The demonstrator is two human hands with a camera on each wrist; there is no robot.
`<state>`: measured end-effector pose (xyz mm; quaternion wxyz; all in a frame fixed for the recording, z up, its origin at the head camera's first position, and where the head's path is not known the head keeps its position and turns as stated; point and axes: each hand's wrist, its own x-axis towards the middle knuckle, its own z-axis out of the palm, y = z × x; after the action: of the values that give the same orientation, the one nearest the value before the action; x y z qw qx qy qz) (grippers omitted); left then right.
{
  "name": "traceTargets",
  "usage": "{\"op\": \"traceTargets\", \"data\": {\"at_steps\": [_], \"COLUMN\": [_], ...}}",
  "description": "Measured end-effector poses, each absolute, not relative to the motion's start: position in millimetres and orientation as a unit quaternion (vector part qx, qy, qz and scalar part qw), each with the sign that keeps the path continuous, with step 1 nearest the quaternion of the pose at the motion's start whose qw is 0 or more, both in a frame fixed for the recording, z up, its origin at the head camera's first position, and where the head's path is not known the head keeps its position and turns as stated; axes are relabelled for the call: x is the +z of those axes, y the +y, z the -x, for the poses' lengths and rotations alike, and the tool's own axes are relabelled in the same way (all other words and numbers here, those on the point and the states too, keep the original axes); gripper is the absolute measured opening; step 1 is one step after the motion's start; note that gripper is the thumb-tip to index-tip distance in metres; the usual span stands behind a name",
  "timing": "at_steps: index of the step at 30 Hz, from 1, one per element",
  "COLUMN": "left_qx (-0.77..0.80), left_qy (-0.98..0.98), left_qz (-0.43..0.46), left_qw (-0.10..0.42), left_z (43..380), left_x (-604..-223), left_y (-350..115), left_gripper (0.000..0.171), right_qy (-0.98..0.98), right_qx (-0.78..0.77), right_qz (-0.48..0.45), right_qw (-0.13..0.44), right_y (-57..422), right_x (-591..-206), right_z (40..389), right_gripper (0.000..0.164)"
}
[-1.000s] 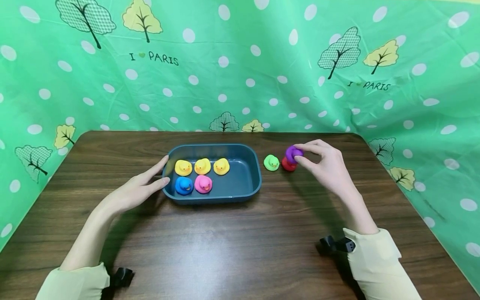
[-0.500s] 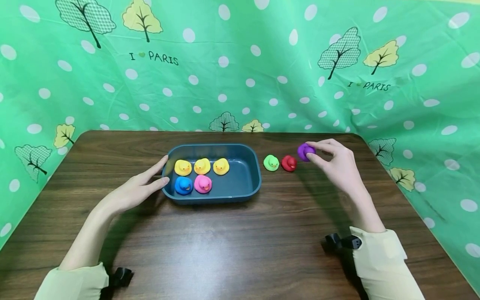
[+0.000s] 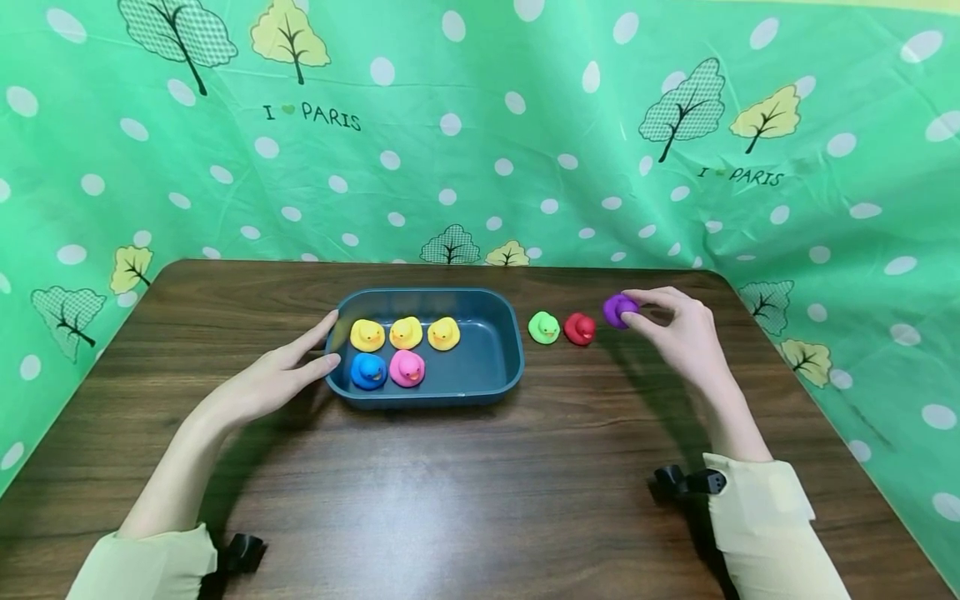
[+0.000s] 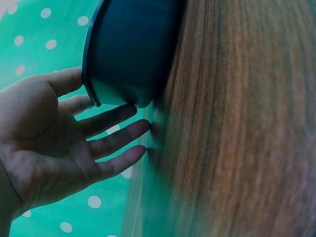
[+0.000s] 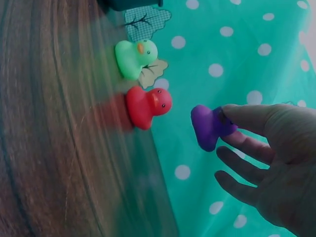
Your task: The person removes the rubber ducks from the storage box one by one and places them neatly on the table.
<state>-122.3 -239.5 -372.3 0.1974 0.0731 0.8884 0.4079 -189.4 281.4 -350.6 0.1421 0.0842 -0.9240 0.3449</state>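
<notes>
Purple duck: it is in the air just to the right of the red duck (image 3: 580, 329), at the fingertip end of the right hand (image 3: 678, 332); in the right wrist view a gap separates its base from the worktop (image 3: 487, 483).
Duck's axis: the base faces down, about parallel to the red duck's base; fingers cover part of the head, so I cannot tell where the beak points.
Nearer hand: the right one; the left hand (image 3: 277, 379) is well apart, beyond the tray (image 3: 483, 354).
Right hand: thumb and a finger pinch the purple duck (image 3: 617, 312); other fingers extend loosely, without contact on it.
Left hand: it grasps nothing; the fingers are spread and rather straight, and touch the tray's left end.
Green duck (image 3: 544, 328): it sits between tray and red duck, touching neither.
</notes>
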Motion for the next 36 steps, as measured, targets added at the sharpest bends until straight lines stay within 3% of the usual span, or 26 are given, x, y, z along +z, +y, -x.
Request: {"op": "traceTargets", "data": {"at_steps": [36], "left_qx": [0.399], "left_qy": [0.892], "left_qz": [-0.080], "left_qw": [0.196], "left_z": [124.6], "left_x": [-371.3], "left_y": [-238.8], "left_gripper": [0.075], "right_qy": [-0.942], "right_qx": [0.307], "right_qz": [-0.070], "right_qw": [0.112], "right_y": [297.2], "right_x": [-376.2], "right_z": [203.4], "right_gripper": [0.027]}}
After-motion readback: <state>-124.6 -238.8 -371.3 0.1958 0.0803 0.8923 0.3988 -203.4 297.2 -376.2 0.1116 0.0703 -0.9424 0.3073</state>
